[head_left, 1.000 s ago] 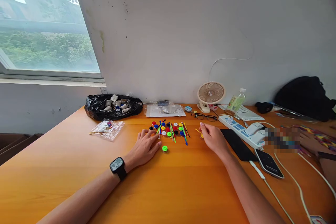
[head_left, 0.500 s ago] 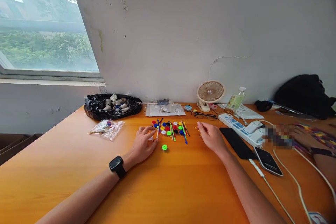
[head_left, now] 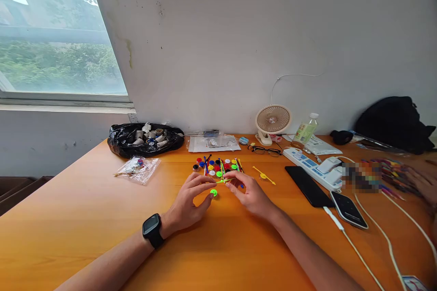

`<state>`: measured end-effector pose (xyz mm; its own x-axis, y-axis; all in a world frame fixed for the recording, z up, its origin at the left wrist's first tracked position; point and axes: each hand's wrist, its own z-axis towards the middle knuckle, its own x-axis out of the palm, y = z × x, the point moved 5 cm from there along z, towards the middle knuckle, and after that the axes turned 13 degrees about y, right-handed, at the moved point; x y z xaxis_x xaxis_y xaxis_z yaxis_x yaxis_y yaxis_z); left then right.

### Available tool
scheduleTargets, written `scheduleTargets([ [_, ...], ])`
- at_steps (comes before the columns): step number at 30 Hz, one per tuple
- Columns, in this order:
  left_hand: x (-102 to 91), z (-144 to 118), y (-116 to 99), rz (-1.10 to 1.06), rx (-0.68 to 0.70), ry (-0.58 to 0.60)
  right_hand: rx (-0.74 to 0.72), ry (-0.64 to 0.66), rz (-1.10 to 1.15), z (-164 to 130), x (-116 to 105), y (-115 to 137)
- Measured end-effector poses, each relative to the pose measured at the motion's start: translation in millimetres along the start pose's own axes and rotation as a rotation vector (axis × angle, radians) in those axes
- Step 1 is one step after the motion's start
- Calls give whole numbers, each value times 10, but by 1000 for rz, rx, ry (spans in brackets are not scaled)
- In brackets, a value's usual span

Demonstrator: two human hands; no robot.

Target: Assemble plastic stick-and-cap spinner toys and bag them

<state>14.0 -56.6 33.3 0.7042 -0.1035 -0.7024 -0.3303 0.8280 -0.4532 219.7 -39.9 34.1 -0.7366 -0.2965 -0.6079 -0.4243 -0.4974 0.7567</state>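
The right hand (head_left: pixel 251 194) has moved in beside the left hand (head_left: pixel 189 201); both pinch a green stick (head_left: pixel 223 181) above the green disc (head_left: pixel 213 192).

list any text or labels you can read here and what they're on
None can be read.
Bottle: the green label's print is too small.
Power strip: markings blurred.
Smartwatch on the left wrist: face dark.
Card at the bottom right corner: print too blurred.
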Motion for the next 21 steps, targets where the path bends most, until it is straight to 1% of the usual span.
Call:
scheduleTargets([
  [1,13,-2,-9,-8,-8,16,9,4,31,7,27,-4],
  [3,31,-12,10,-29,-72,25,31,-8,69,18,30,-29],
  [6,52,-36,85,-50,-209,21,52,-114,83,20,-86,-92],
  [7,69,-37,102,-42,-231,46,54,-159,83,16,-138,-113],
  [9,116,-26,108,4,-221,142,57,-228,110,9,-228,-155],
  [11,160,-14,103,56,-189,240,67,-250,186,5,-273,-193],
  [13,185,-9,105,68,-177,289,82,-216,285,7,-260,-211],
  [15,196,-13,123,24,-205,299,96,-146,370,11,-200,-199],
  [18,198,-26,155,-118,-286,254,108,-41,423,11,-64,-132],
  [21,194,-25,154,-311,-315,180,97,47,363,13,88,-31],
])
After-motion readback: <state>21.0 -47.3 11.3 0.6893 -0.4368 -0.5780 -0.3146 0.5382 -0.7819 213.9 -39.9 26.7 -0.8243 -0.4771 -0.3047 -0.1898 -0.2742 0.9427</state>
